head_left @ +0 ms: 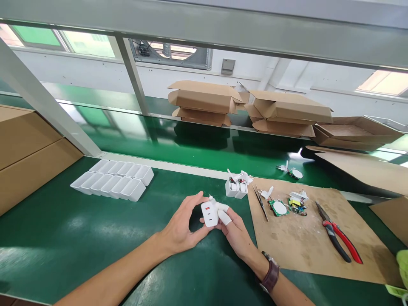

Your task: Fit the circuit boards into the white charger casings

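Note:
Both hands meet over the green bench and grip one white charger (209,213) that has a red port on its face. My left hand (181,225) curls round its left side, thumb on top. My right hand (234,229), with white finger cots on two fingers and a brown watch at the wrist, pinches its right side. Two open charger shells with parts inside (236,187) stand just beyond my right hand.
A block of empty white charger shells (113,180) lies at the left. On the brown cardboard mat (302,242) are tweezers (260,202), green circuit boards (288,206) and red-handled pliers (339,238). Cardboard boxes (248,108) are stacked behind the conveyor; more cartons (28,148) stand at far left.

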The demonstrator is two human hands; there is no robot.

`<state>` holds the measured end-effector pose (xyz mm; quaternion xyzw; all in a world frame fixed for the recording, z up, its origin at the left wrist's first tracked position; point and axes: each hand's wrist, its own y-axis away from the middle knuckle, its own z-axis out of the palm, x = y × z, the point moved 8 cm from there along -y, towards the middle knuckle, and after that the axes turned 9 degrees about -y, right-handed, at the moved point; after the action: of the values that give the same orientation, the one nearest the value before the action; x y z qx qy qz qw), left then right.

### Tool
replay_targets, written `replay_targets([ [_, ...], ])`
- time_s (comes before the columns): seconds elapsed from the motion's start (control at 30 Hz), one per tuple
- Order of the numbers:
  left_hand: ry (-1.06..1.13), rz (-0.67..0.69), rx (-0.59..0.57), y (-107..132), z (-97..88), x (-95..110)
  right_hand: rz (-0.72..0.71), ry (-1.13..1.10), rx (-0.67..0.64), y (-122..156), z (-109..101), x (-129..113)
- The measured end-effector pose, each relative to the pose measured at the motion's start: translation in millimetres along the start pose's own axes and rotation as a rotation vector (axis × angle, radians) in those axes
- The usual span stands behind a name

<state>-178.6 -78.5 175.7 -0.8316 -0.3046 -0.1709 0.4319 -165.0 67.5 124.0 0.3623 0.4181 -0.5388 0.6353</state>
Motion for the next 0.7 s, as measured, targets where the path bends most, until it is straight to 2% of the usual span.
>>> replay_targets([
  [0.1, -0.059, -0.082, -0.033, 2, 3.5, -13, -0.163, 0.143, 0.043, 4, 0, -14],
  [0.23, -0.118, -0.249, -0.09, 8, 10.3, -41, -0.345, 0.393, 0.048, 12, 6, -29],
  [0.33, -0.07, -0.414, -0.062, 8, 10.2, -66, -0.536, 0.581, 0.04, 21, 16, -39],
  [0.43, 0.022, -0.525, -0.019, -3, 10.9, -86, -0.629, 0.715, -0.037, 26, 30, -38],
  [0.57, 0.122, -0.535, -0.074, -28, 28.6, -98, -0.683, 0.845, -0.155, 30, 47, -32],
  [0.7, 0.142, -0.463, -0.11, -49, 54.4, -100, -0.751, 0.898, -0.182, 32, 52, -32],
])
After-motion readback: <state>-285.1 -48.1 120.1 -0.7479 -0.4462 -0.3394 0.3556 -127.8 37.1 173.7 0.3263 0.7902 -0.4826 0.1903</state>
